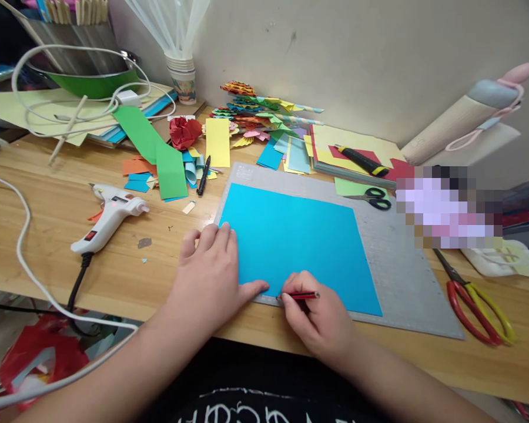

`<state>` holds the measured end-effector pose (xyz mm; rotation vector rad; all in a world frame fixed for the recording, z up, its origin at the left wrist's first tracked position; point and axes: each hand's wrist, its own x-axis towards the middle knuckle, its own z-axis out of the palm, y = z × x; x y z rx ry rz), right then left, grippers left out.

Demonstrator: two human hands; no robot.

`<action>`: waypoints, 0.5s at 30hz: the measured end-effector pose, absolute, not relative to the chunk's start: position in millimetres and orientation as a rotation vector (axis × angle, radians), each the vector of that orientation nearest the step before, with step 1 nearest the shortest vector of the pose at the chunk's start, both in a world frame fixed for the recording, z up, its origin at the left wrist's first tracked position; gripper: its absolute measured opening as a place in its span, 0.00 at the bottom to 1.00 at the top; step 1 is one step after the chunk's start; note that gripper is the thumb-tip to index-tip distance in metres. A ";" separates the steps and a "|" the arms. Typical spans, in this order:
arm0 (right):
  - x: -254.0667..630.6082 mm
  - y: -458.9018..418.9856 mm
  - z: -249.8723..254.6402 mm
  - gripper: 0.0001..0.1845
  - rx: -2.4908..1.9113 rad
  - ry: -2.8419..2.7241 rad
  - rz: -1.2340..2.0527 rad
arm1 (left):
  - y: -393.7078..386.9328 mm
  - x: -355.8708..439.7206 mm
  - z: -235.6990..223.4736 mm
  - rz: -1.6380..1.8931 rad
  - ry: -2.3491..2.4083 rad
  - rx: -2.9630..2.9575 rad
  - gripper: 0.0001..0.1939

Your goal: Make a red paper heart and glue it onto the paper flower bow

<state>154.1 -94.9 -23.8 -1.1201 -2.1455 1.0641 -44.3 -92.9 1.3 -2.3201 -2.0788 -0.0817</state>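
A sheet of blue paper (300, 241) lies flat on a grey cutting mat (401, 276) at the table's front. My left hand (211, 273) rests at the sheet's left edge, fingers stretched out and the thumb on its lower left part. In my right hand (317, 317) a short red and black pencil (304, 295) is pinched between thumb and fingers. Its tip is at the sheet's lower edge, near my left thumb; whether it touches the paper I cannot tell.
A white glue gun (110, 217) lies left on the wooden table, its cord trailing forward. Black-handled scissors (372, 198), a utility knife (361, 160) and red-yellow scissors (480, 305) lie right. Green paper strips (170, 170), a black pen (203, 176) and paper flowers (251, 111) are behind.
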 end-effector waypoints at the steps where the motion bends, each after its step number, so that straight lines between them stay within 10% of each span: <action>1: 154.1 -95.8 -25.2 0.05 -1.116 -2.150 1.048 | -93.3 -44.4 0.8 -0.086 -2.081 -2.320 0.44; 15: 153.1 -95.5 -27.0 0.07 -1.175 -2.162 1.011 | -94.3 -46.7 -2.2 -0.125 -2.097 -2.335 0.46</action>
